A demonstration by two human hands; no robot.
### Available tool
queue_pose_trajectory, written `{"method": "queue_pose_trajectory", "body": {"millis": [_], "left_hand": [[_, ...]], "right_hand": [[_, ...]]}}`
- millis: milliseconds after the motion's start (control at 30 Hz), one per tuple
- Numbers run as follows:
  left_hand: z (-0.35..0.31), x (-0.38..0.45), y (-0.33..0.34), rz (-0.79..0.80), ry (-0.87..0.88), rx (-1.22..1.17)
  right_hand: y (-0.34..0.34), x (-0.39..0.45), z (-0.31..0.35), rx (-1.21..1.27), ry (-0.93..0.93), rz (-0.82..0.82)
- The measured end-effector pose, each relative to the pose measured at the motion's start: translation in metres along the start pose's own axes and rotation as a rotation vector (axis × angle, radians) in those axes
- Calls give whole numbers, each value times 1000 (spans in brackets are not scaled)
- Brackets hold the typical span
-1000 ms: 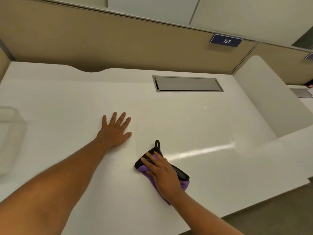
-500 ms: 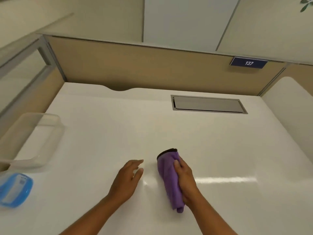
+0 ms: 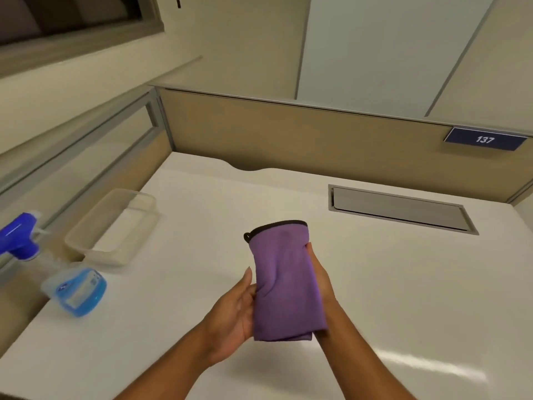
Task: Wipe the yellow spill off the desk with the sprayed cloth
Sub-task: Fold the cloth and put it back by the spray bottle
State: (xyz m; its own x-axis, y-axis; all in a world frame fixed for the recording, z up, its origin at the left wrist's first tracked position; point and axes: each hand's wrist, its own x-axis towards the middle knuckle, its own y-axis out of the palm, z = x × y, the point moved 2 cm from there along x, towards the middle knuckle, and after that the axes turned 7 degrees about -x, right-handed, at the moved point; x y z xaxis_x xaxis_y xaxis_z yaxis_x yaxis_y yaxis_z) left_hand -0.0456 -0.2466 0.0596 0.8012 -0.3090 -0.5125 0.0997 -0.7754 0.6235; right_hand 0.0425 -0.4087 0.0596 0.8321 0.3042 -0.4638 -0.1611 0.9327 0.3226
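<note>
Fingers of the left hand (image 3: 236, 310) and right hand (image 3: 320, 284) close on opposite edges of the folded purple cloth (image 3: 284, 284), held lifted above the white bench (image 3: 375, 284), probably for refolding to a clean face; no yellow spill is visible.

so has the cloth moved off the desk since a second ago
Yes. The cloth was pressed flat on the desk under the right hand; now both hands hold it up, with the left hand on its side.
</note>
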Motion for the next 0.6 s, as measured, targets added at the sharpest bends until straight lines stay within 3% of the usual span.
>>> {"method": "queue_pose_trajectory", "body": {"millis": [133, 333, 600], "left_hand": [[-28, -23, -24, -32, 121, 88], [-71, -60, -67, -105, 203, 11], [-117, -83, -133, -98, 222, -78]], "right_hand": [[27, 9, 20, 30, 60, 140], [83, 31, 39, -78, 183, 351], [200, 69, 23, -66, 331, 472]]}}
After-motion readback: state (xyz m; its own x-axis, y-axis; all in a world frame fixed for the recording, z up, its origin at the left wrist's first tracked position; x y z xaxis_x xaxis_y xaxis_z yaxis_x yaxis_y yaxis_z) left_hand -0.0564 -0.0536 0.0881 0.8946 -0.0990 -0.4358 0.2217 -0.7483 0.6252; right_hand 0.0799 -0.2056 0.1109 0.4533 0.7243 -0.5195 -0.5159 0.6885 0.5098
